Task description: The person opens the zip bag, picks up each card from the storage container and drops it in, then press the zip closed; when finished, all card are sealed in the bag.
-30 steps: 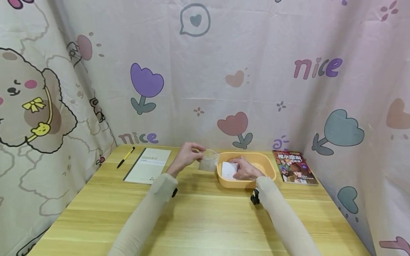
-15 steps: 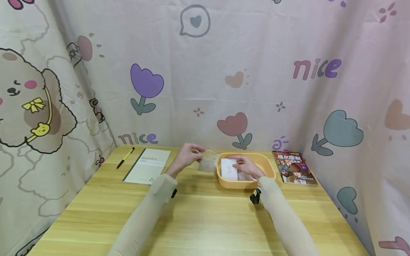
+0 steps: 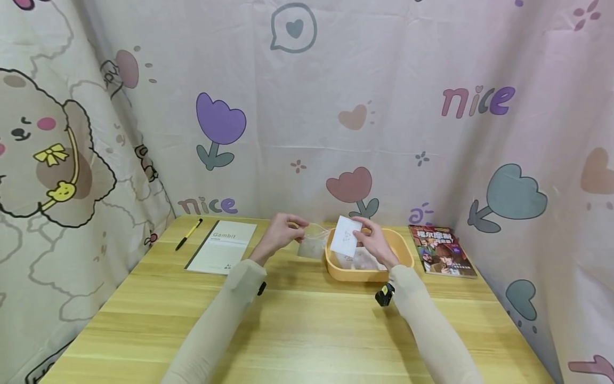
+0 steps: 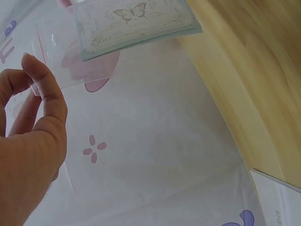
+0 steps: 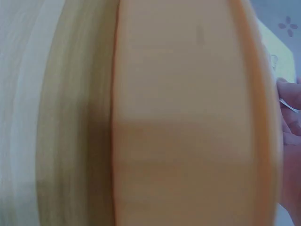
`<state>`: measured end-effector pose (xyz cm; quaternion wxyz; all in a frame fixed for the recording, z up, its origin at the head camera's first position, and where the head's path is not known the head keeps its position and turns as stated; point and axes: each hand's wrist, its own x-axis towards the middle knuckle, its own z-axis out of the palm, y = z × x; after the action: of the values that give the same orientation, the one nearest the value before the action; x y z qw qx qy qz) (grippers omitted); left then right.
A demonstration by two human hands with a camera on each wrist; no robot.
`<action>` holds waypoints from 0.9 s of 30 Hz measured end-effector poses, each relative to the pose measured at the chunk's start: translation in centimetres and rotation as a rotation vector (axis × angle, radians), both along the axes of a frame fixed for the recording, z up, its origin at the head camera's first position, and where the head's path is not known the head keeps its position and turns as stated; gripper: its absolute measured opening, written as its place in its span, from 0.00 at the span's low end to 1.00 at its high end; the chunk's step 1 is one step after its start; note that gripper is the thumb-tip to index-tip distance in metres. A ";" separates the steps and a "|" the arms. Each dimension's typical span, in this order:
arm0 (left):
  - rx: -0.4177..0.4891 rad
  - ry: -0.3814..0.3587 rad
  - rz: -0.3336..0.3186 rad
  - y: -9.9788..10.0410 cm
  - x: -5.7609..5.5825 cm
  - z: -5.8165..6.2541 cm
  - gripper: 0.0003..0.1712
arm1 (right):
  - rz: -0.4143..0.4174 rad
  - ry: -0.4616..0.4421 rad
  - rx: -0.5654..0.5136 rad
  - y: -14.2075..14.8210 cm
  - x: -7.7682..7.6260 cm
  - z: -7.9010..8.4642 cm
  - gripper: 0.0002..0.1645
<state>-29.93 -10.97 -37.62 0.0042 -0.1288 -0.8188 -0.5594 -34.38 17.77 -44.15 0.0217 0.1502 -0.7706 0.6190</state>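
My left hand (image 3: 282,233) pinches the top of a clear zip bag (image 3: 312,247) just left of the yellow basin (image 3: 357,276). In the left wrist view, the bag's red seal line (image 4: 41,46) shows, and a pale card with a butterfly print (image 4: 138,26) lies in its lower part. Between thumb and fingers, my right hand (image 3: 375,241) holds a white card with a faint drawing (image 3: 344,236), tilted above the basin's left side. The right wrist view is mostly filled by the basin's wall (image 5: 188,94); only part of the card (image 5: 277,52) shows there.
Inside the basin lie whitish, partly see-through items (image 3: 358,260), hard to tell apart. Right of it is a comic-style magazine (image 3: 443,250). A notebook (image 3: 223,248) and a yellow-black pen (image 3: 189,234) lie at the table's left. A printed curtain (image 3: 297,133) hangs behind the table.
My right hand has lifted the white card from inside the basin to above its rim, tilting it. The left hand stays in place with the bag.
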 end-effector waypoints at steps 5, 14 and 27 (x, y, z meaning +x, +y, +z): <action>-0.007 -0.002 -0.001 -0.1 0.0 0.0 0.12 | -0.056 0.034 -0.054 -0.6 1.7 2.8 0.26; -0.006 -0.014 0.006 -0.1 0.1 -0.1 0.12 | -0.134 0.038 -0.219 -1.1 1.1 3.4 0.26; -0.002 -0.004 -0.012 0.0 -0.1 0.0 0.12 | -0.166 0.110 -0.379 -2.8 1.3 4.7 0.27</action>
<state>-29.99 -10.98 -37.63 -0.0010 -0.1326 -0.8186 -0.5589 -33.08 14.98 -39.46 0.1429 0.1130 -0.6476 0.7399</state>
